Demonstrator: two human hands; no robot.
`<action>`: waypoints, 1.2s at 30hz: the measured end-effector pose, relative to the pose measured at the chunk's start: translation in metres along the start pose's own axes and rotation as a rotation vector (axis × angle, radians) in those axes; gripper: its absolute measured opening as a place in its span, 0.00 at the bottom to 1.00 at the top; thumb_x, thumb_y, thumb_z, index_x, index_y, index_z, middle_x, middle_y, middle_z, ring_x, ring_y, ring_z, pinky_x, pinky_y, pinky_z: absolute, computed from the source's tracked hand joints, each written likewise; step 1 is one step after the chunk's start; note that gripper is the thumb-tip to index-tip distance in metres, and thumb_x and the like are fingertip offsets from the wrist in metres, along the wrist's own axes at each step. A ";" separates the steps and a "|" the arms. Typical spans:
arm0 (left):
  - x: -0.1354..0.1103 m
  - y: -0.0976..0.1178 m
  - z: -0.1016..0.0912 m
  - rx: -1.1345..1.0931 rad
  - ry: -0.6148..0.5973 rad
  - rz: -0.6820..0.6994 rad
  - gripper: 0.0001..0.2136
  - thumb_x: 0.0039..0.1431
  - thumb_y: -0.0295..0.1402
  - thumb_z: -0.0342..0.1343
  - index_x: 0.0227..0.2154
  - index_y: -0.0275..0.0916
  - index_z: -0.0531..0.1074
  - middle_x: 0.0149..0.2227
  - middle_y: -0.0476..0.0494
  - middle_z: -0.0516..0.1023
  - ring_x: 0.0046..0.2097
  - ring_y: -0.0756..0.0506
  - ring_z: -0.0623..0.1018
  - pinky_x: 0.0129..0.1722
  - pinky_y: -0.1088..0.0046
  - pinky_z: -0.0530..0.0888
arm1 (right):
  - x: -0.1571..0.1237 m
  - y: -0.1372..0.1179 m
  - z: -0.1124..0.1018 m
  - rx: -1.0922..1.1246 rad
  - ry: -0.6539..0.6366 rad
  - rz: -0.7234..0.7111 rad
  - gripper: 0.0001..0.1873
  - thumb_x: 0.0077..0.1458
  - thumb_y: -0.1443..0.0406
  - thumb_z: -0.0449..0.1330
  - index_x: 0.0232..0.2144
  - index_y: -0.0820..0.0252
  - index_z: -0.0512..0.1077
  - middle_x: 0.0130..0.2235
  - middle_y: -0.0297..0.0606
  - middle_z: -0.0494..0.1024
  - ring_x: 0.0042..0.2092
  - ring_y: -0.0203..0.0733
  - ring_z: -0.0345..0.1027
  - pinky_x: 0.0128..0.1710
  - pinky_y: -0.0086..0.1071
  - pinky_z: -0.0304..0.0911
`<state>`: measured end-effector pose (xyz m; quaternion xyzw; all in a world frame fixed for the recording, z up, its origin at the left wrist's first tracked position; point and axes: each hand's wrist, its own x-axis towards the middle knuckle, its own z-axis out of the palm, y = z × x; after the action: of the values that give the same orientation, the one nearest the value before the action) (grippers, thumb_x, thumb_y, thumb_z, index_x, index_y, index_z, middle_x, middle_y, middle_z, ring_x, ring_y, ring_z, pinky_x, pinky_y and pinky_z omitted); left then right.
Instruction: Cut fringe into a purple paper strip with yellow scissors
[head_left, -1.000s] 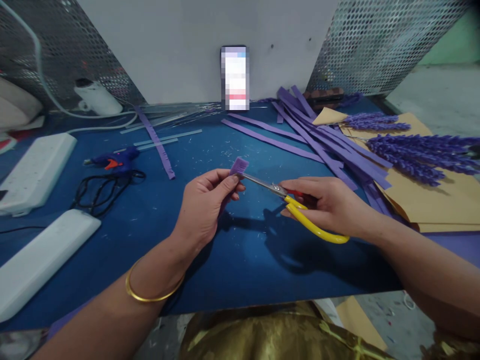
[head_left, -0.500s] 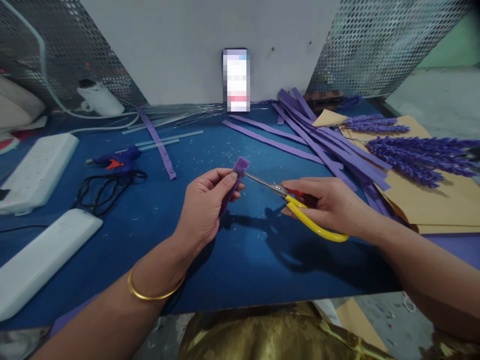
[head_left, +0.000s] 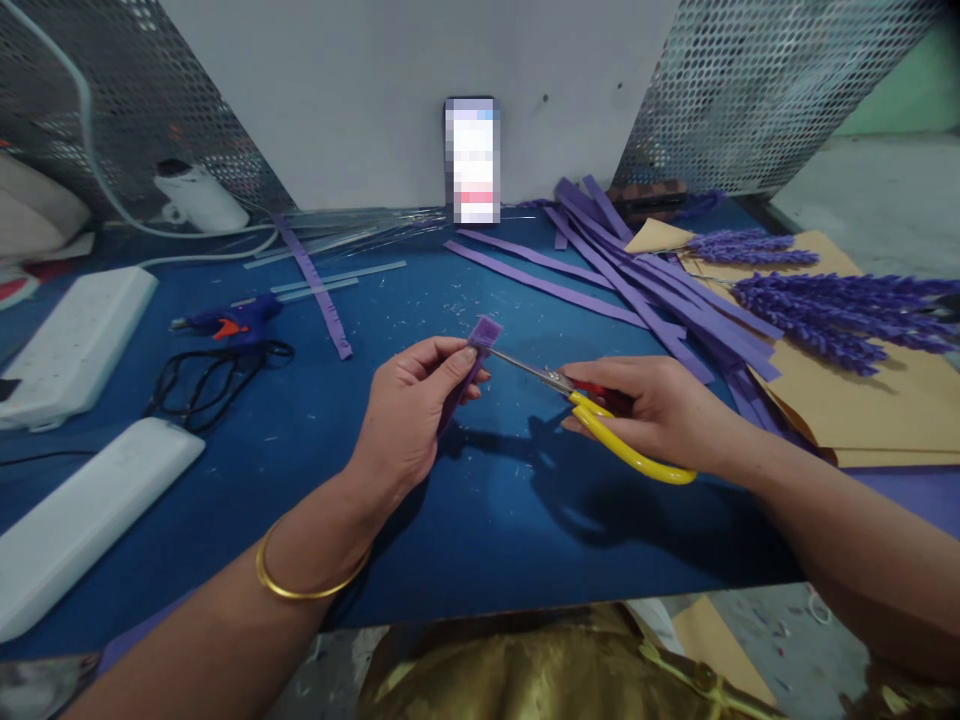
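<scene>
My left hand (head_left: 420,395) pinches a purple paper strip (head_left: 486,331) between thumb and fingers. The strip's short end sticks out above the thumb, and the rest hangs down behind the fingers. My right hand (head_left: 649,405) is closed around yellow-and-red-handled scissors (head_left: 630,450). Their blade tips meet the strip's edge just beside my left thumb. The blades look nearly closed; whether they are cutting the paper I cannot tell. Both hands are held above the blue tabletop (head_left: 465,540), where their shadows fall.
Purple strips (head_left: 622,270) lie loose at the back right, beside purple lavender-like flower sprigs (head_left: 832,310) on tan paper (head_left: 885,410). A blue glue gun (head_left: 247,320), clear glue sticks (head_left: 337,280) and white power strips (head_left: 97,520) occupy the left. A phone (head_left: 472,160) leans against the back panel.
The strip's end has shifted very slightly to the right and downward at the scissor tips. Both hands keep almost the same position and hold.
</scene>
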<state>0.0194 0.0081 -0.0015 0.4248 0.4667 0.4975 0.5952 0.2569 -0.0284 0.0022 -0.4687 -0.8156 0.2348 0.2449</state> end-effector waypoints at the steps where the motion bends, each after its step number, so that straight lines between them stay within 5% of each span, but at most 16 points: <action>1: 0.000 0.000 0.000 -0.002 0.001 0.002 0.07 0.47 0.34 0.70 0.29 0.39 0.79 0.26 0.50 0.78 0.27 0.52 0.75 0.30 0.77 0.72 | 0.000 0.000 0.000 0.005 -0.004 0.003 0.19 0.60 0.53 0.61 0.45 0.61 0.78 0.31 0.39 0.77 0.28 0.37 0.63 0.27 0.28 0.56; 36: 0.001 -0.001 -0.001 -0.017 -0.020 0.009 0.06 0.49 0.32 0.70 0.29 0.37 0.80 0.24 0.50 0.79 0.26 0.54 0.74 0.27 0.82 0.70 | 0.000 -0.003 0.000 0.022 -0.007 0.009 0.18 0.60 0.53 0.61 0.41 0.62 0.78 0.31 0.36 0.75 0.28 0.35 0.61 0.27 0.29 0.55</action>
<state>0.0185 0.0087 -0.0033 0.4270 0.4544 0.4999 0.6011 0.2549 -0.0300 0.0036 -0.4689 -0.8117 0.2467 0.2460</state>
